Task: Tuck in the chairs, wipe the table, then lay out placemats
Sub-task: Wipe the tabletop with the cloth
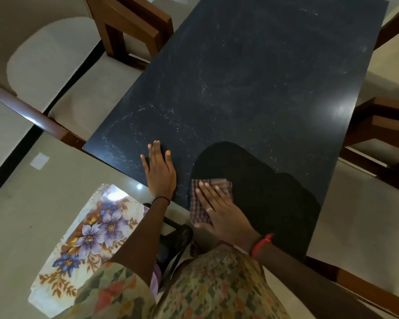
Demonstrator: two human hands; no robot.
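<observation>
Right hand point(219, 212) pressed cloth point(199, 211) flat-fingered, left hand point(159, 173) flat beside it on counter point(263, 77); dust beyond both likely to smear.

A loose printed garment point(217, 284) is worn and is seen at the 6 o'clock edge of the view. The print is made up of small diamond shapes in olive, beige, coral and dark green. A short sleeve point(115, 279) of the same print is fitted on the left arm. A thin black band point(161, 199) is worn on the wrist at 6 o'clock of the left hand point(160, 173). A red thread point(262, 244) is tied round the wrist at 4 o'clock of the right hand point(219, 212). A pale ring point(209, 209) is worn on one finger of that hand.
</observation>
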